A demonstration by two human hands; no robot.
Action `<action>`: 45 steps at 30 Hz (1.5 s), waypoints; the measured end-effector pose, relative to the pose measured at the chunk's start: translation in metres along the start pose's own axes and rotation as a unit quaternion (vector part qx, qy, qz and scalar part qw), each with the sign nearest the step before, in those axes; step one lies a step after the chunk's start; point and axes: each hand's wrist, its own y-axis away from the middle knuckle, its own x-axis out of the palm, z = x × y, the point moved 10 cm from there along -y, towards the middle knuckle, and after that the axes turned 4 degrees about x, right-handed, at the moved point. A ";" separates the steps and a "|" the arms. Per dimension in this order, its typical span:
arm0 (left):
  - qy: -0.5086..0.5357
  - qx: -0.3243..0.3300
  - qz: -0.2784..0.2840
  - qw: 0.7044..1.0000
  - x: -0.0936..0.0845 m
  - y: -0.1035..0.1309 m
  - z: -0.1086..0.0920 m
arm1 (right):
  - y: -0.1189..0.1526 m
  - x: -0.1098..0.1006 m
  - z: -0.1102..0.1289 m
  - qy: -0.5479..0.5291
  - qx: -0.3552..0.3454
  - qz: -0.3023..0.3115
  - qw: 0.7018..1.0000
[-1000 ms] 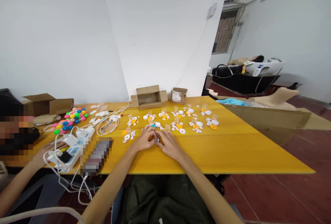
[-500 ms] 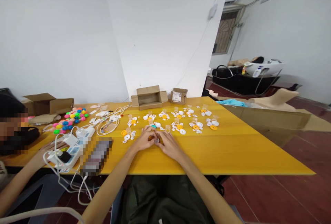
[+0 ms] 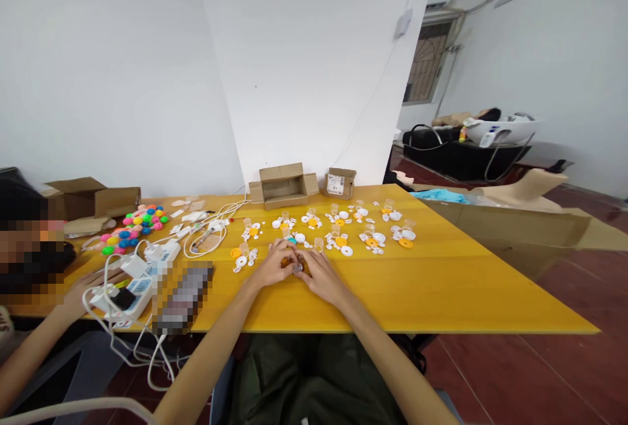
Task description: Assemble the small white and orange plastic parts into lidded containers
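Observation:
Close together over the yellow table (image 3: 432,294), my left hand (image 3: 275,264) and my right hand (image 3: 318,272) hold one small clear, shiny piece (image 3: 297,268) between their fingertips. Its exact shape is too small to tell. Just beyond my hands lie groups of small parts: white discs (image 3: 346,251), orange rings (image 3: 341,242), clear cups (image 3: 318,243) and small white pieces with holes. A teal part (image 3: 292,240) shows just past my left fingers. One group with an orange ring (image 3: 235,253) is left of my left hand.
Open cardboard boxes (image 3: 284,203) stand near the wall. On the left are colourful balls (image 3: 128,234), a power strip (image 3: 142,288) with white cables, a phone (image 3: 184,299) and another person's forearm (image 3: 53,320). A large carton (image 3: 490,222) stands beyond the table's right edge.

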 end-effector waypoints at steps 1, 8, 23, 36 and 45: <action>-0.002 -0.001 0.000 1.000 0.000 0.000 0.000 | 0.000 0.000 0.000 0.001 0.001 0.000 1.000; -0.005 -0.006 0.011 1.000 0.002 0.001 0.003 | -0.001 0.003 -0.002 -0.005 0.000 0.001 1.000; -0.001 -0.016 0.009 1.000 0.002 0.001 0.008 | -0.002 0.003 -0.002 -0.003 0.006 0.001 1.000; -0.010 -0.007 0.008 1.000 0.003 0.001 0.005 | -0.001 0.003 -0.002 -0.019 0.015 0.016 1.000; -0.006 -0.007 0.001 1.000 0.002 0.001 0.004 | -0.001 0.004 -0.005 -0.006 0.012 0.004 1.000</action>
